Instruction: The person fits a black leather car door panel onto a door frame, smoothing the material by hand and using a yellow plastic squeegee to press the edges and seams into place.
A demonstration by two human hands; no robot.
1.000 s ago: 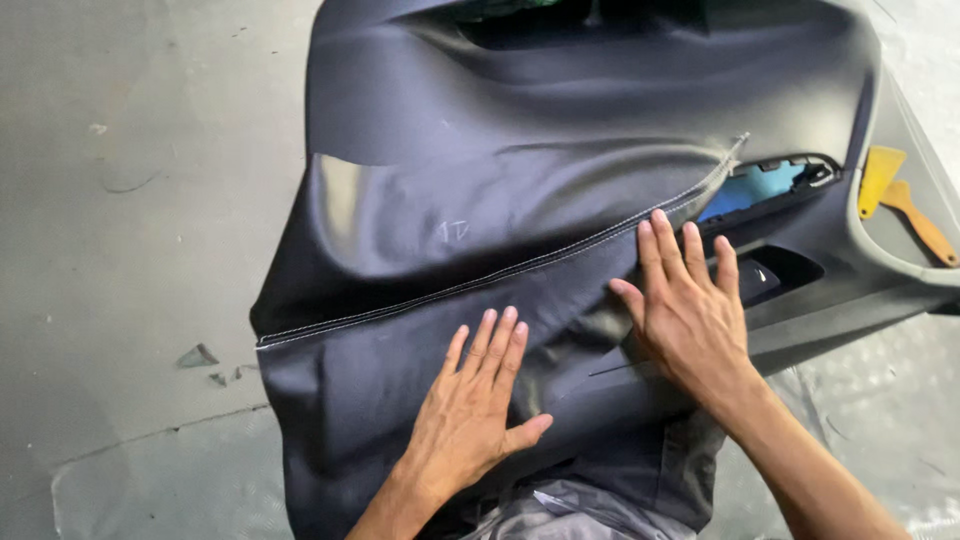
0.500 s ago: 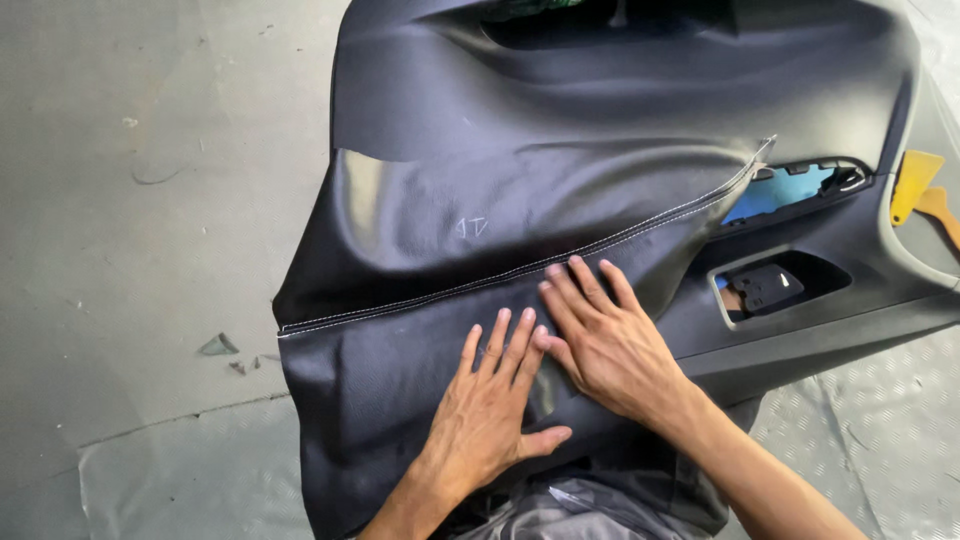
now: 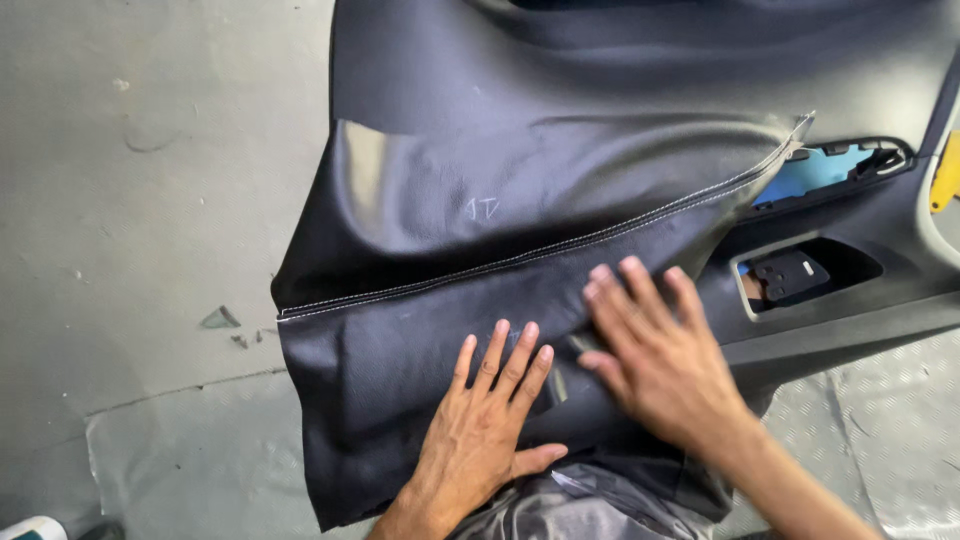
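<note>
Looks like an auto upholstery or car trim workshop to me. The work's happening right on a bare grey concrete floor (image 3: 150,200), stained and scuffed, with small scraps of debris (image 3: 220,319) at the left of the frame. A car door panel (image 3: 850,330) fills the upper right, with black stitched leatherette (image 3: 480,300) draped over it. There's also a crinkly clear plastic sheet (image 3: 900,420) spread on the floor at the lower right.

The right hand (image 3: 665,365) is blurred and covers part of the black leather cover (image 3: 480,260), whose top runs past the upper edge, while the yellow tool (image 3: 945,172) is cut off at the right edge.
</note>
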